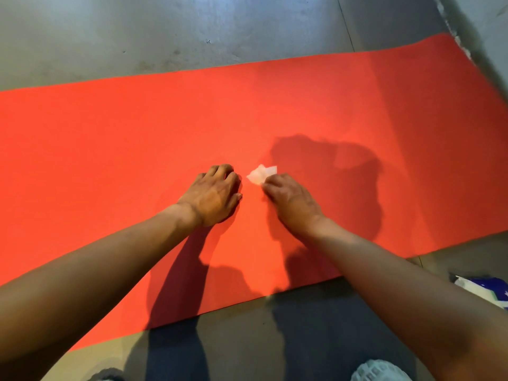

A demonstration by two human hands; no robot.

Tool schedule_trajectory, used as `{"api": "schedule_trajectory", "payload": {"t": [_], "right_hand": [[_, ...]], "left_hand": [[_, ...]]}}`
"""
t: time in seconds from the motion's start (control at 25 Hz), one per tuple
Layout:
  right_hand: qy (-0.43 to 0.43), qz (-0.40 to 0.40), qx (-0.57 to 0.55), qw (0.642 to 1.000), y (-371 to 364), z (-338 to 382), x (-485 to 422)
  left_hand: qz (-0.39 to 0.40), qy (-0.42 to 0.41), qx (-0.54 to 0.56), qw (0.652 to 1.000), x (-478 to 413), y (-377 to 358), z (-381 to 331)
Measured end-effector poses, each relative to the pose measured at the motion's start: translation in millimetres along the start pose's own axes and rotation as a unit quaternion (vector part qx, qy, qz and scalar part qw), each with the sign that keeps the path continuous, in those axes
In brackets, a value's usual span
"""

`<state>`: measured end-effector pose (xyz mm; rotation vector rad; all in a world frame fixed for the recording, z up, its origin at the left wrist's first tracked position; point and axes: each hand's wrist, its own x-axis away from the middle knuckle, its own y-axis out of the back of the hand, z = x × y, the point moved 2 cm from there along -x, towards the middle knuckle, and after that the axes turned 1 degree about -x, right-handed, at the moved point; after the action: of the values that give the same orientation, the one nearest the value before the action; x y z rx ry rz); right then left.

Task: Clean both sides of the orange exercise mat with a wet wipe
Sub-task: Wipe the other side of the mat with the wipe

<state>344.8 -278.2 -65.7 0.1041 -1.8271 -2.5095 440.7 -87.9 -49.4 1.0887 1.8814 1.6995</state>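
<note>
Pinches one small white crumpled wet wipe (261,174) with right hand (292,200), against middle of one flat orange foam exercise mat (110,138) spread on grey concrete floor (165,28). Presses left hand (213,195) palm down on mat just beside, grasping nothing. One blue-and-white packet (486,290) on floor, far right.
</note>
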Motion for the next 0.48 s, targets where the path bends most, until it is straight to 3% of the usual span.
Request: {"api": "schedule_trajectory", "payload": {"t": [0.12,0.24,0.32,0.48], "right_hand": [[-0.157,-0.050,0.046,0.985,13.8,-47.3,-18.2],[-0.205,-0.058,0.041,0.976,16.3,-53.7,-26.3],[-0.164,-0.060,0.009,0.985,8.4,-33.7,-26.0],[0.032,0.006,-0.033,0.999,-9.6,17.3,-18.6]], "left_hand": [[0.006,-0.007,-0.004,1.000,1.4,-0.4,2.1],[0.005,-0.012,-0.004,1.000,1.5,1.1,3.9],[0.004,-0.016,-0.007,1.000,1.1,2.3,4.9],[0.009,-0.020,-0.018,1.000,1.1,2.1,6.7]]}}
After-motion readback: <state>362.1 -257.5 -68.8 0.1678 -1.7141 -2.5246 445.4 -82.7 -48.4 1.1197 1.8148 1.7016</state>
